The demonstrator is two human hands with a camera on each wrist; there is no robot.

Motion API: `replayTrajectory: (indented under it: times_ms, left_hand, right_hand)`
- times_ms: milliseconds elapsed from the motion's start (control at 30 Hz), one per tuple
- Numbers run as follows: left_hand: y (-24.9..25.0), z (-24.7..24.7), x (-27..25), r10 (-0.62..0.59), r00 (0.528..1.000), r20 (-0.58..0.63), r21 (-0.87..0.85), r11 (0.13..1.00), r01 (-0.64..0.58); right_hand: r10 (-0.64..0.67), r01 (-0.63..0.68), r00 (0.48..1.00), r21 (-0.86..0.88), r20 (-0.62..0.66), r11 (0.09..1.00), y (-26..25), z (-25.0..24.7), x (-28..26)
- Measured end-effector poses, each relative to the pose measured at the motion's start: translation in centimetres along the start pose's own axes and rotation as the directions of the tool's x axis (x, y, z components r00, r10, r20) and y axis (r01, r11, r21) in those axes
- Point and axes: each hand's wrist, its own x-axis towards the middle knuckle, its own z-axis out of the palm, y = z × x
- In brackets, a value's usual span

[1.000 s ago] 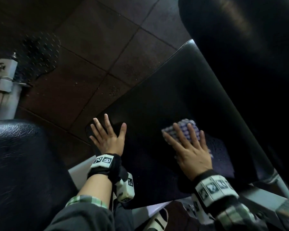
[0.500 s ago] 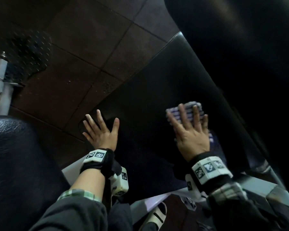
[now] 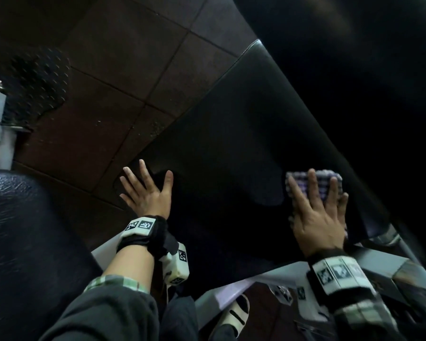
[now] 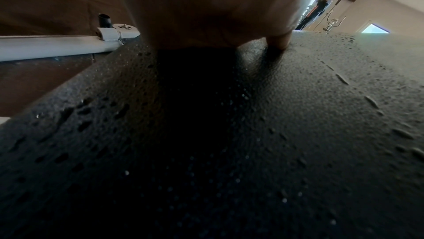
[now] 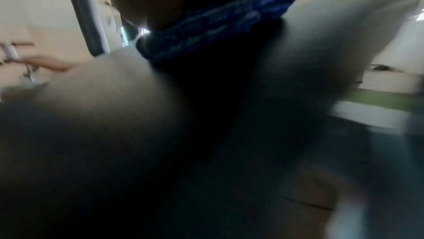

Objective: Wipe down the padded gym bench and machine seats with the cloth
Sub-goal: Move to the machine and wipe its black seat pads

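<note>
A black padded seat slopes across the head view, its grained surface dotted with droplets in the left wrist view. My left hand lies flat with spread fingers on the seat's left corner. My right hand presses a folded purple-and-white cloth flat against the seat's right side, fingers straight over it. In the blurred right wrist view the cloth shows blue under my palm. A dark backrest pad rises at the upper right.
Brown floor tiles lie beyond the seat. A white metal frame tube runs at the left, and another black pad sits at lower left. White frame parts and my sandalled foot show below the seat.
My right hand has slid the cloth to the right and a little farther up the seat. My left hand has stayed planted on the left corner.
</note>
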Motion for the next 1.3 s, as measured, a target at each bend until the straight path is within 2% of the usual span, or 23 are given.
replayTrajectory:
  times_ms: [67, 100, 233, 300, 433, 567, 667, 733, 800, 867, 933, 1000, 1100, 1200, 1300]
  left_hand:
    - [0.0, 0.0, -0.1, 0.003, 1.0, -0.007, 0.002, 1.0, -0.003]
    - [0.0, 0.0, -0.1, 0.003, 1.0, -0.009, 0.004, 1.0, -0.003]
    - [-0.1, 0.0, -0.1, 0.009, 1.0, -0.012, 0.004, 1.0, -0.009]
    - [-0.1, -0.1, -0.1, 0.009, 1.0, -0.005, 0.002, 1.0, -0.009]
    - [0.1, -0.1, -0.2, 0.005, 1.0, 0.003, -0.006, 1.0, -0.005]
    - [0.0, -0.1, -0.1, 0.008, 1.0, -0.009, 0.002, 1.0, -0.008]
    - [0.0, -0.1, -0.2, 0.008, 1.0, -0.009, 0.002, 1.0, -0.008]
    - [0.1, -0.1, -0.2, 0.007, 1.0, -0.008, -0.001, 1.0, -0.007]
    - [0.0, -0.1, -0.2, 0.006, 1.0, -0.014, 0.002, 1.0, -0.006]
    - [0.1, -0.2, -0.2, 0.008, 1.0, -0.017, 0.004, 1.0, -0.008]
    - [0.0, -0.2, -0.2, 0.008, 1.0, -0.013, 0.009, 1.0, -0.008]
    - [0.0, -0.3, -0.3, 0.007, 1.0, -0.013, 0.015, 1.0, -0.007]
    - [-0.1, -0.4, -0.4, 0.024, 0.999, -0.025, 0.028, 0.999, -0.023]
    - [-0.3, -0.7, -0.2, 0.03, 1.0, -0.005, 0.037, 0.999, -0.03]
    - [-0.6, -1.3, 0.0, 0.027, 0.999, 0.04, 0.048, 0.998, -0.029]
  right_hand:
    - [0.026, -0.026, 1.0, 0.029, -0.008, 0.999, -2.2, 0.0, 2.2]
    - [-0.008, 0.008, 1.0, 0.028, -0.004, 1.0, -3.4, 0.1, 2.7]
    - [-0.296, 0.297, 0.954, -0.017, 0.047, 0.955, -5.8, 1.3, -0.4]
    - [-0.349, 0.354, 0.933, -0.047, 0.087, 0.934, -4.3, 1.9, -3.5]
    - [-0.285, 0.294, 0.954, -0.094, 0.098, 0.951, 0.1, 1.5, -6.5]
    - [-0.082, 0.082, 0.997, -0.022, -0.006, 0.996, 1.1, 0.4, -2.5]
    - [0.012, -0.012, 1.0, 0.029, 0.004, 1.0, -1.4, 0.0, 1.2]
    - [-0.065, 0.064, 0.998, 0.011, 0.023, 0.998, -3.5, 0.1, 1.9]
    - [-0.211, 0.212, 0.977, -0.015, 0.038, 0.977, -4.9, 0.6, 0.7]
    - [-0.341, 0.344, 0.938, -0.035, 0.065, 0.938, -4.7, 1.3, -1.9]
    - [-0.399, 0.406, 0.912, -0.058, 0.099, 0.912, -3.1, 1.7, -4.5]
    - [-0.376, 0.384, 0.921, -0.066, 0.105, 0.921, -0.9, 1.6, -6.2]
    - [-0.305, 0.307, 0.951, -0.04, 0.048, 0.951, 1.0, 0.9, -6.7]
    - [-0.279, 0.279, 0.96, 0.015, 0.015, 0.96, 0.5, 1.0, -5.8]
    - [-0.333, 0.333, 0.943, 0.047, -0.014, 0.942, -1.4, 1.5, -5.0]
